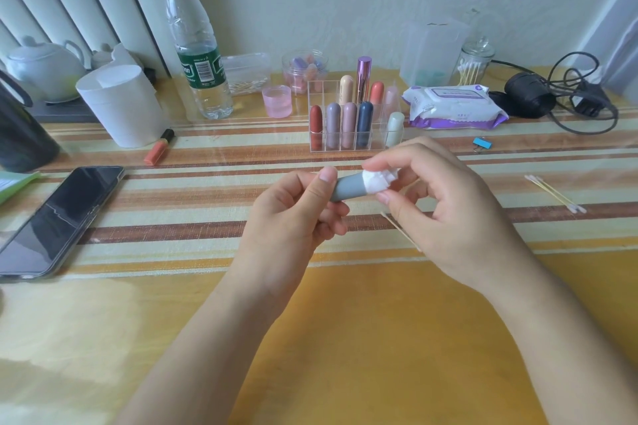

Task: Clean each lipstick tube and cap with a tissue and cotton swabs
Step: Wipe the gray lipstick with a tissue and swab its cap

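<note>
Far left: 1 dark container point(20, 128), 1 white teapot point(45, 69) upper left, 1 phone point(58, 217) face up at lower left. 1 tissue roll point(121, 107) standing, 1 coral lipstick point(158, 147) lying just beside its base. 1 water bottle point(198, 45), capped, upright.

Centre top: 1 acrylic organizer point(319, 143) with 9 stored lipsticks point(364, 124) counted, 5 in the front row and 4 in the back.

Mid-frame: left hand point(297, 214) gripping 1 grey lipstick tube point(347, 188) by its left end, thumb on top. Tube roughly horizontal, bridging both hands, off the striped tablecloth point(207, 217). Right hand point(445, 203) pinching 1 white tissue point(378, 179) wrapped over the tube's right end. 1 cotton swab point(400, 228) under right hand; held or lying, cannot tell.

Right: 1 wet-wipe pack point(452, 107), 1 glass swab jar point(474, 62), 1 blue binder clip point(482, 144), 2 loose swabs point(554, 193), 1 black cable bundle point(559, 93) upper right.
</note>
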